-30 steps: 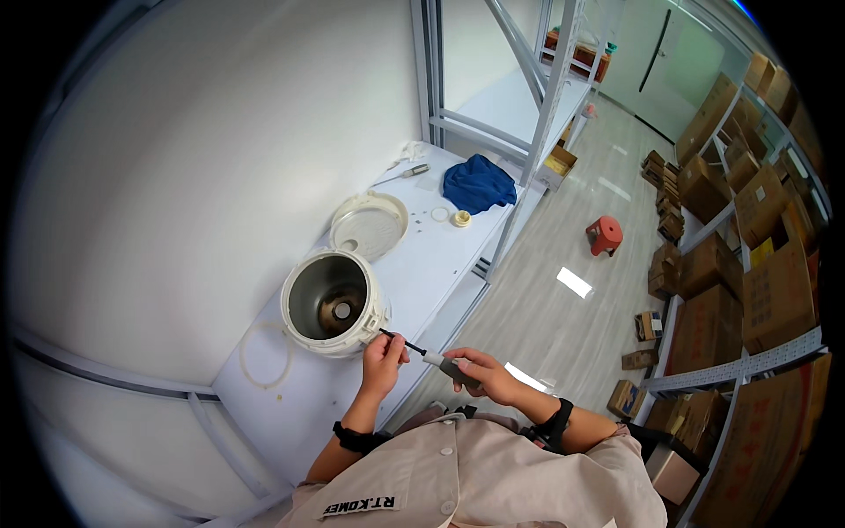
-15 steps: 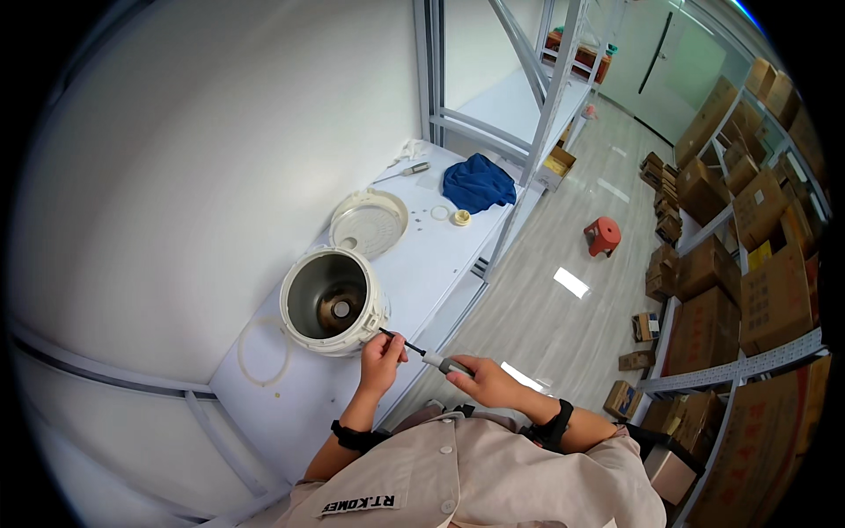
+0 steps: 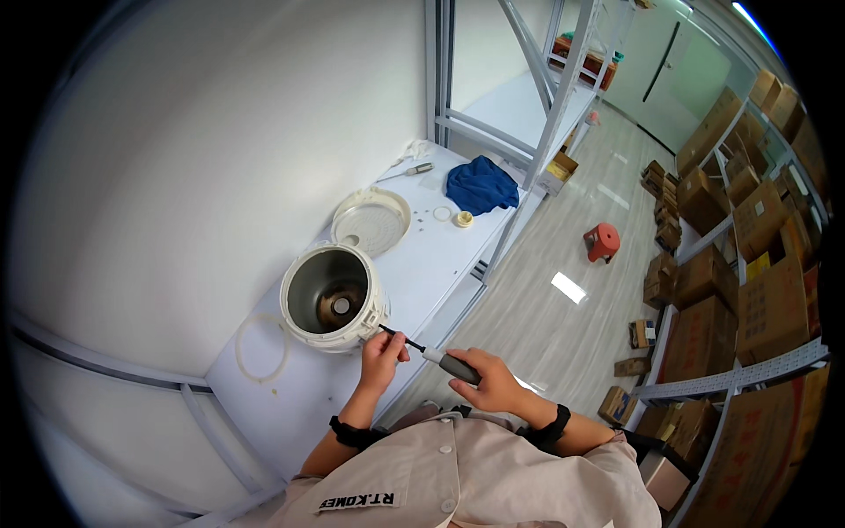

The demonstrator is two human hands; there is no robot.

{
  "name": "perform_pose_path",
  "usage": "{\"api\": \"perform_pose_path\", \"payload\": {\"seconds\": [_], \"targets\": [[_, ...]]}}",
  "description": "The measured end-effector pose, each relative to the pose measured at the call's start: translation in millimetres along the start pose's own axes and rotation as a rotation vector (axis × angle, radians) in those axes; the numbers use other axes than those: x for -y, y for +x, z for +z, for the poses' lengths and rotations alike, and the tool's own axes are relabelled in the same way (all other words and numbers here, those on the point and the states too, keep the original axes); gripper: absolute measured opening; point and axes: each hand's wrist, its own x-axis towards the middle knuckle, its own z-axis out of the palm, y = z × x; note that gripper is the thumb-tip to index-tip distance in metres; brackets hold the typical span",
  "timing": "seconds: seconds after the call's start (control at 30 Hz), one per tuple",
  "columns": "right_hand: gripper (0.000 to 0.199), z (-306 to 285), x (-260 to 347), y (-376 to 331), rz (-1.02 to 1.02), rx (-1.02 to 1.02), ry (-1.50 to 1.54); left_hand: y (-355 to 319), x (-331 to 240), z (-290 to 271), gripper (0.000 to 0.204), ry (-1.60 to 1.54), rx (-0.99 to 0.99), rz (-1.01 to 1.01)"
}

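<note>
A white rice cooker body stands on the table with its top uncovered; its metal inside is stained brown at the bottom around a round centre piece. My left hand pinches the dark shaft of a screwdriver close to the cooker's near right side. The tip meets the cooker's side by the latch area; exactly what it touches is too small to tell. Around the screwdriver's grey handle, beyond the table edge, my right hand has its thumb and fingers.
Behind the cooker lie a round cream lid part, a second screwdriver, a blue cloth and a small cream cap. A pale ring rests at left. A red stool stands on the floor; shelves hold cardboard boxes.
My right hand has shifted slightly right along the handle, and more of the grey handle shows now. My left hand stays nearly in place on the shaft.
</note>
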Motion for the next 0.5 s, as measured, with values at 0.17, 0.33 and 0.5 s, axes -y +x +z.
{"api": "perform_pose_path", "payload": {"seconds": [0.17,0.33,0.5], "targets": [[0.043,0.0,-19.1,-4.8,0.311,0.048,0.682,-0.7,-6.3,7.0,0.027,0.019,-0.002,-0.021],[0.043,-12.8,-32.0,3.8,0.829,0.329,1.087,1.8,3.9,3.2,0.024,-0.011,0.023,0.013],[0.035,-3.2,-18.3,5.5,0.256,0.110,0.251,2.5,-0.4,4.1,0.024,-0.001,0.027,-0.008]]}}
